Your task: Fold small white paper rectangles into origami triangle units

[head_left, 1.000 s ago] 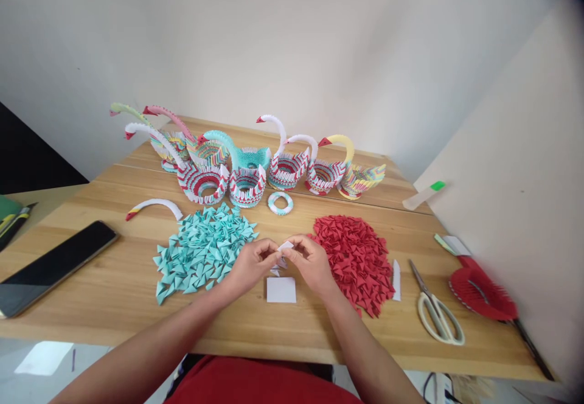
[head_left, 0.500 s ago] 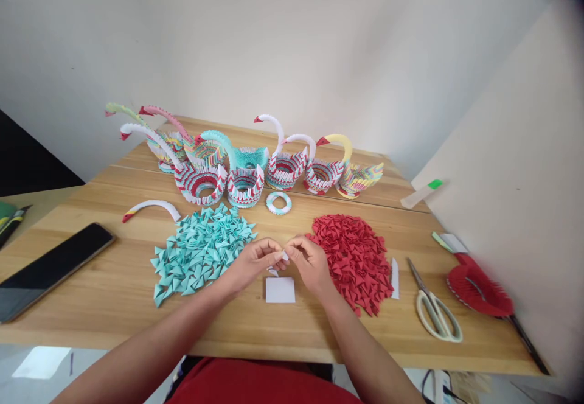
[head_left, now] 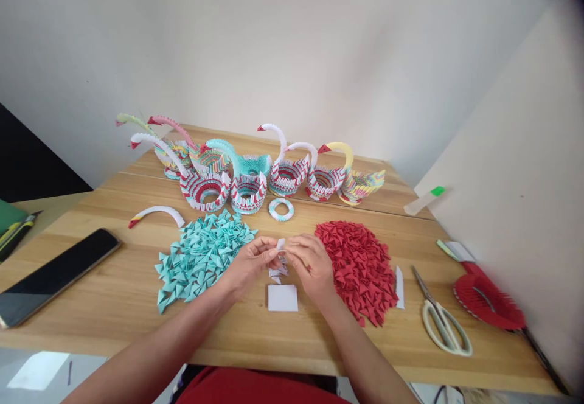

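Between my fingertips is a small white piece of folded paper (head_left: 280, 244). My left hand (head_left: 256, 260) pinches it from the left, and my right hand (head_left: 312, 263) closes on it from the right. Several white folded paper pieces (head_left: 276, 274) lie on the table just under my hands, partly hidden by them. Nearer to me rests a stack of white paper rectangles (head_left: 283, 298). A heap of turquoise folded paper triangles (head_left: 205, 258) spreads beside my left hand, and a heap of red ones (head_left: 360, 267) beside my right.
Several paper swans (head_left: 205, 190) stand in a row at the back, with a paper ring (head_left: 281, 209) before them. A loose swan neck (head_left: 157, 212) and a phone (head_left: 59, 276) lie left. Scissors (head_left: 440, 319), a glue-like bottle (head_left: 424, 201) and a red paper piece (head_left: 488, 303) are right.
Both hands have shifted their hold on the white paper, which now points upward between the fingers. More white pieces show beneath my hands. The camera view has tipped slightly.
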